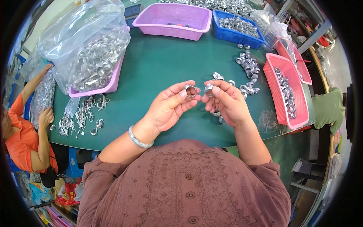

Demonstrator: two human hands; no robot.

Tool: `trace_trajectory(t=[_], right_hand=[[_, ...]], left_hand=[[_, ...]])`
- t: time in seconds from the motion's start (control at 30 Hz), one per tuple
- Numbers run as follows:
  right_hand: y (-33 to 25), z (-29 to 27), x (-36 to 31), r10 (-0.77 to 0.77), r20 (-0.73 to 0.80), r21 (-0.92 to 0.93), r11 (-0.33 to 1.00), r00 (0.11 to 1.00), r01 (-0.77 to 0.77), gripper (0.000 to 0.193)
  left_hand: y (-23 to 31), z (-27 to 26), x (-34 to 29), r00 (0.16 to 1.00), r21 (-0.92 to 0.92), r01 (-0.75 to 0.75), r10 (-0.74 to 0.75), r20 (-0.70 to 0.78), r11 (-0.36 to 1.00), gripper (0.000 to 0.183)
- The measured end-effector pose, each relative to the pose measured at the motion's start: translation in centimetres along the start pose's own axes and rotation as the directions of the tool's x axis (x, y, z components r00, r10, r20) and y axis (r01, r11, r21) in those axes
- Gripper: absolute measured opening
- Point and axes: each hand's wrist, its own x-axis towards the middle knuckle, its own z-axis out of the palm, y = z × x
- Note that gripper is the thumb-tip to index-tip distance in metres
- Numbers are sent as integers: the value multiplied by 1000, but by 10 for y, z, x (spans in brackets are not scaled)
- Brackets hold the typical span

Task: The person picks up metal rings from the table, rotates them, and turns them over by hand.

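Between the thumb and fingers of my left hand (163, 106) is a silver-coloured ring (188, 87), its hole turned partly toward me. My right hand (231, 104) pinches another silver ring (208, 87) at thumb and fingertips. The two hands are close together above the green tabletop (166, 60), with a small gap between the rings. Past and below my right hand lie a few loose rings (217, 76), some partly hidden by it. A longer scatter of silver rings (248, 66) runs to the right of that hand.
Around the table stand a purple basket with bagged rings (118, 77), a purple tub (206, 27), a blue basket (234, 37) and a pink basket (269, 68). Small metal pieces (67, 124) lie at left. A co-worker in orange (22, 132) handles a bag there; a person in green (328, 109) is at right.
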Motion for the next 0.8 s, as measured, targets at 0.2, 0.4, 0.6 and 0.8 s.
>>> trace_trajectory(t=[0.2,0.4,0.6,0.8], right_hand=[[6,-4,1,116,80,247,960,990,-132,22],[10,-6,0,123,71,247,959,990,-137,22],[11,-7,0,136,58,210,967,989,-145,24],[13,2,-2,108,37,55,992,993,-110,27]], left_hand=[[-7,3,1,969,554,-199,247,-12,808,45],[-2,7,2,847,885,-405,460,268,230,67],[1,10,1,845,915,-377,457,277,144,73],[0,13,1,839,924,-368,465,283,101,75]])
